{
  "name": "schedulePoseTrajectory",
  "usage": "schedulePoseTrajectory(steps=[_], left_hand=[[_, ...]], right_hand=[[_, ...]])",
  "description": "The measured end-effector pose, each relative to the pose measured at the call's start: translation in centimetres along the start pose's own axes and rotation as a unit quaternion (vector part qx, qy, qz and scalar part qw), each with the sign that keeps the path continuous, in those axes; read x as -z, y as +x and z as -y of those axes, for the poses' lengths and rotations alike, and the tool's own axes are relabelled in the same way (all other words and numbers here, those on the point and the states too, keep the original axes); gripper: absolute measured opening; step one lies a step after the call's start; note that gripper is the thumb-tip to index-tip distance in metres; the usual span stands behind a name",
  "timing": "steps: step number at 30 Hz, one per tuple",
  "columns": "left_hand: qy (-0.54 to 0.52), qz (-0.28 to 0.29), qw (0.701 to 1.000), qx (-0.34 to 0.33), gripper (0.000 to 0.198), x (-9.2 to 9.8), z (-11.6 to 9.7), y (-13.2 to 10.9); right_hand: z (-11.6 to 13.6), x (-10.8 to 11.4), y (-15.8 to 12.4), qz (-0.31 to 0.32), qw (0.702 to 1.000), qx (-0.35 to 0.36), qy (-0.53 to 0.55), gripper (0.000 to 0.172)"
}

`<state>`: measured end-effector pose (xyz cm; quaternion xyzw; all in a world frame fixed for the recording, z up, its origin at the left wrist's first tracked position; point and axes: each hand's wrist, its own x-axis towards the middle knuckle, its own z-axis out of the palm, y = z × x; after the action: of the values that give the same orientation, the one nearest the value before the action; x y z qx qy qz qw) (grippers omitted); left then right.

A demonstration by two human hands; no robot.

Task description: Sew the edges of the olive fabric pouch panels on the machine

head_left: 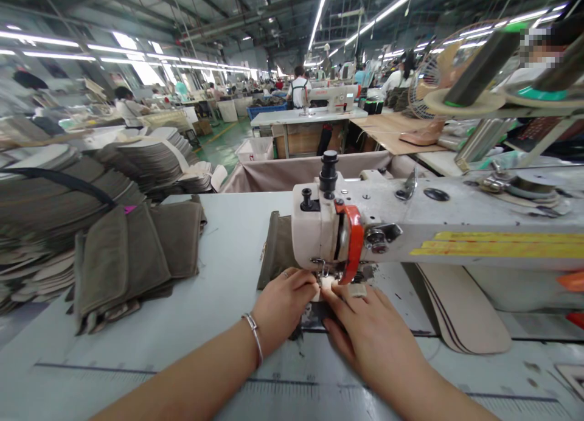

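My left hand [283,302], with a bracelet on its wrist, is closed at the sewing machine's needle area. Its thumb and index finger pinch a small pale strip of fabric [326,282]. My right hand [365,314] lies on the machine bed just right of it, fingers stretched and thumb apart, index fingertip touching the strip's edge. Above both hands is the head of the sewing machine [314,226], with an orange guard [352,241]. An olive fabric piece [280,244] lies behind my left hand, partly hidden by the machine head. The needle tip is hard to make out.
Olive sewn pieces [123,257] lie stacked on the left of the table [219,275], beside tall piles of cut panels [55,208]. Pale rounded panels [465,311] lie under the machine arm. Thread cones [486,65] stand upper right. Other people work in the background.
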<state>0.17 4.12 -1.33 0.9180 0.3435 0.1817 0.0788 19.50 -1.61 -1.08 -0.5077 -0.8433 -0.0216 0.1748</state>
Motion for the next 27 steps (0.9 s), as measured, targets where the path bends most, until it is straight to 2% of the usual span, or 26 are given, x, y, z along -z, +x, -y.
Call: schedulePoseTrajectory(steps=[6,22,27], left_hand=[[0.02,-0.048,0.999,-0.003,0.016,-0.3,0.3,0.4],[0.066,-0.055,0.996,-0.012,0.017,-0.1,0.0,1.0],[0.081,-0.041,0.996,-0.008,0.02,0.1,-0.2,1.3]], right_hand=[[-0.2,-0.2,0.5,0.001,1.0,-0.01,0.009,0.043],[0.0,-0.2,0.6,0.033,0.999,-0.04,0.015,0.047],[-0.1,-0.4,0.6,0.037,0.998,-0.043,0.004,0.047]])
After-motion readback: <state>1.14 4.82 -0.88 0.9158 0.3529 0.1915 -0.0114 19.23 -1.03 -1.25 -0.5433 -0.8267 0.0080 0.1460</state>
